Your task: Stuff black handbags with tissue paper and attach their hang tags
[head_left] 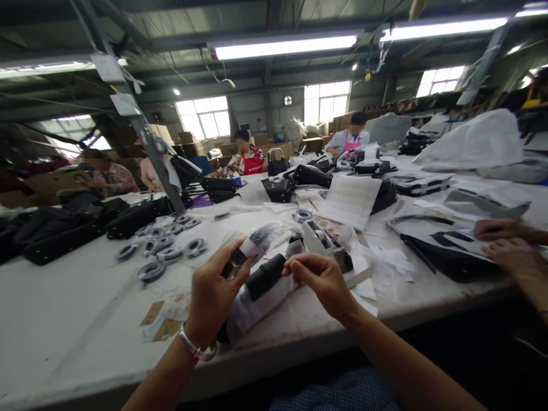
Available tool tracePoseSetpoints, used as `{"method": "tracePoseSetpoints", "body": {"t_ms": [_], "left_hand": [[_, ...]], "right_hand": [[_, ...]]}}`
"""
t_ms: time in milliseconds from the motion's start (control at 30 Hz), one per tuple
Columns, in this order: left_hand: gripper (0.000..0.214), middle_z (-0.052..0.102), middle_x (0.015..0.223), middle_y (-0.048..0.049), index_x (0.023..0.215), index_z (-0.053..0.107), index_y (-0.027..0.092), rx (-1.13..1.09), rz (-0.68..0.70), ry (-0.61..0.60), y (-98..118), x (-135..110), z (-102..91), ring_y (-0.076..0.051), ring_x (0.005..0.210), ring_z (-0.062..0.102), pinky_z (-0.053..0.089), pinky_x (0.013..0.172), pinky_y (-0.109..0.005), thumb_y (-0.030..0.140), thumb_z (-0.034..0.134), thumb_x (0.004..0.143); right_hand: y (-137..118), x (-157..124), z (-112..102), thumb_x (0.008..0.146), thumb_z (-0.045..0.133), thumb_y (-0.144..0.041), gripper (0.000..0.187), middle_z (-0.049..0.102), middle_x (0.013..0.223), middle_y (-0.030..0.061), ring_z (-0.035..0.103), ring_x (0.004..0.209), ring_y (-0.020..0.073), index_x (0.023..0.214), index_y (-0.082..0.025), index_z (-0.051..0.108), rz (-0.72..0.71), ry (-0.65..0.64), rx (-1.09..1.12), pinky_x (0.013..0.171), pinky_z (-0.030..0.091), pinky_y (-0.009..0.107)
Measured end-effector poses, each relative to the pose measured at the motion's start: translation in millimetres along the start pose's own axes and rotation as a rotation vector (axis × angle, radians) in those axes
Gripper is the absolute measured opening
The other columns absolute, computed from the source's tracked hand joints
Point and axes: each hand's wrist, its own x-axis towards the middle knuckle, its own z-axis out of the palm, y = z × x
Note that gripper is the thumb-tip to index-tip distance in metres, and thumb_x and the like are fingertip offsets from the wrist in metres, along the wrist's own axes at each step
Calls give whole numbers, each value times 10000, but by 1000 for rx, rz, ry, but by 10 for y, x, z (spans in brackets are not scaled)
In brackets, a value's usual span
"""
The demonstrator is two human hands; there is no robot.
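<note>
In front of me on the table lies a black handbag (266, 276), partly covered by white wrapping. My left hand (218, 282), with a silver bracelet at the wrist, is closed around the bag's handle (266, 233), which is wrapped in clear plastic. Over the black strap part of the bag, my right hand (319, 279) pinches with thumb and forefinger. Whatever those fingertips hold is too small to make out. Just beyond the right hand stands a pale tape dispenser (321, 240).
Several coiled grey straps (150, 272) lie to the left, near brown paper scraps (166, 329). White foam sheet (351, 200) and black bags fill the table's back. At right, a co-worker's hands (509, 242) touch another black bag (449, 257). A slanted metal post (149, 148) rises at left.
</note>
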Motion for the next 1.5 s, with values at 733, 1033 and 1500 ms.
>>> {"method": "tracePoseSetpoints", "body": {"t_ms": [733,1033,1500], "left_hand": [[326,687,1164,-85,1226,601,188,140,296,67,1,-148,-13,-204,1064,653,521,947,-310,225,615,902],[345,679,1180,-75,1250,582,214,167,274,46,-30,-176,-15,-213,1069,648,521,939,-321,228,611,906],[355,672,1203,-59,1256,587,224,156,229,27,2,-213,-22,-198,1092,642,494,961,-286,257,615,904]], "right_hand": [[24,210,539,752,744,-524,394,696,686,41,603,574,124,776,-131,732,199,-28,45,588,476,249],[81,216,508,808,697,-481,340,693,706,32,615,623,133,796,-142,721,155,-82,-31,620,477,252],[125,135,578,740,765,-400,305,716,871,50,665,779,174,924,-158,745,240,-29,245,784,559,336]]}}
